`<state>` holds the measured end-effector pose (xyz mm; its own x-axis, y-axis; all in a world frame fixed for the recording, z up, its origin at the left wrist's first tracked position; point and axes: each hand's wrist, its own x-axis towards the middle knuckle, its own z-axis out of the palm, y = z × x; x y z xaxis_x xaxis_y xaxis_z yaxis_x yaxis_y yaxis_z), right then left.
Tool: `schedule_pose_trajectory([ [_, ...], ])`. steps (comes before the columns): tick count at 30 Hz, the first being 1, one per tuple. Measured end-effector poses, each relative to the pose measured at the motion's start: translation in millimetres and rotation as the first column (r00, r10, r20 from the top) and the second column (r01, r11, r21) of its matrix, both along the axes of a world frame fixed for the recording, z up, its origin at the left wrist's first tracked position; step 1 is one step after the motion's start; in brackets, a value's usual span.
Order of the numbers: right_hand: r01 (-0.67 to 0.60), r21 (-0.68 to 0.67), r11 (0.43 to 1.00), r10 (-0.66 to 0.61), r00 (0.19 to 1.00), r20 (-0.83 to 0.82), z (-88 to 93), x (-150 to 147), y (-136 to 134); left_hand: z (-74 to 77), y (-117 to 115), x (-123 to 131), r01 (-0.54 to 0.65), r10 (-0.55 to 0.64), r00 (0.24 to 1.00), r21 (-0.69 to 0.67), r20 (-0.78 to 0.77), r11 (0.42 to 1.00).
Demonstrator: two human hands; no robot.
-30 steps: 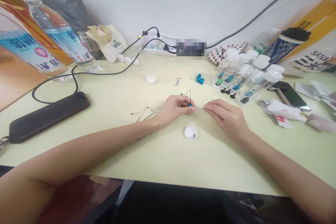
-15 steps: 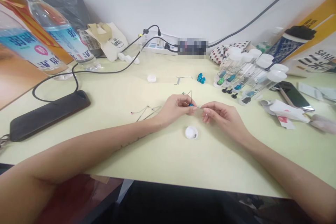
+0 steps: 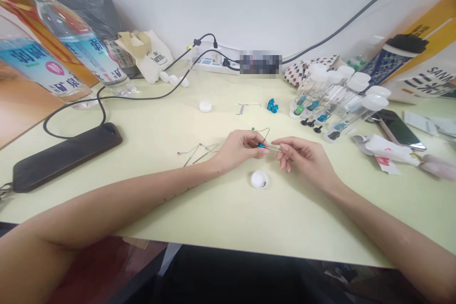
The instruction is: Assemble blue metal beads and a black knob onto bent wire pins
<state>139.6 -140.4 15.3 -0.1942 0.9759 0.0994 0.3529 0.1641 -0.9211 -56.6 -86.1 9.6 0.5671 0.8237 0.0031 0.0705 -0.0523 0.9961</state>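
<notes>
My left hand [image 3: 239, 148] pinches a small blue bead [image 3: 262, 145] threaded on a thin bent wire [image 3: 264, 133] that rises behind the fingers. My right hand [image 3: 304, 157] pinches the straight end of the same wire just right of the bead. Both hands hover just above the pale table [image 3: 213, 199]. A white cap [image 3: 259, 179] with something small and dark in it lies below the hands. More bent wires [image 3: 197, 152] lie by my left wrist.
Clear tubes with white caps [image 3: 335, 99], two blue beads [image 3: 272, 106], black beads [image 3: 310, 125], a small white cap [image 3: 204, 106] and a metal bracket [image 3: 245, 107] lie beyond. A dark phone case [image 3: 64, 154] and cable sit left, water bottles [image 3: 74, 42] far left, a phone [image 3: 397, 128] right.
My right hand slid left along the wire toward the bead and then opened its lower fingers. The bent wire tilted to the right; the left hand barely moved.
</notes>
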Motion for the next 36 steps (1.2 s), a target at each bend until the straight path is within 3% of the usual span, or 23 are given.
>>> schedule_pose_trajectory([
  [2,-0.016,-0.107,0.994,0.001,0.991,-0.134,-0.4,-2,0,0.1,-1,0,0.001,-0.001,1.0,0.006,-0.012,1.0],
  [5,-0.008,-0.082,0.997,-0.002,0.992,-0.122,-2.0,-2,0,1.2,0,0,-0.003,0.003,1.0,-0.02,-0.02,1.0],
  [8,0.053,0.176,0.983,-0.073,0.992,0.106,-3.2,1,0,1.8,1,-1,-0.023,0.023,1.0,-0.057,0.008,0.998],
  [11,0.011,0.503,0.864,-0.214,0.913,0.348,-2.7,3,1,0.9,2,-2,-0.026,0.028,0.999,-0.071,0.034,0.997],
  [14,-0.079,0.636,0.768,-0.283,0.849,0.446,-2.3,5,2,0.1,3,-2,-0.015,0.018,0.999,-0.076,0.031,0.997],
  [22,-0.287,0.663,0.692,-0.262,0.755,0.601,-9.6,13,4,5.1,1,-2,0.017,-0.014,1.0,-0.11,0.026,0.994],
  [28,-0.33,0.585,0.741,-0.292,0.626,0.723,-7.0,14,1,7.1,0,-1,0.053,-0.045,0.997,-0.135,0.061,0.989],
  [32,-0.348,0.525,0.777,-0.234,0.615,0.753,-4.4,14,2,6.4,0,-1,0.061,-0.049,0.996,-0.162,0.075,0.985],
  [36,-0.459,0.508,0.729,-0.216,0.55,0.807,-3.6,17,6,4.1,1,-2,0.034,-0.018,0.995,-0.171,0.096,0.985],
])
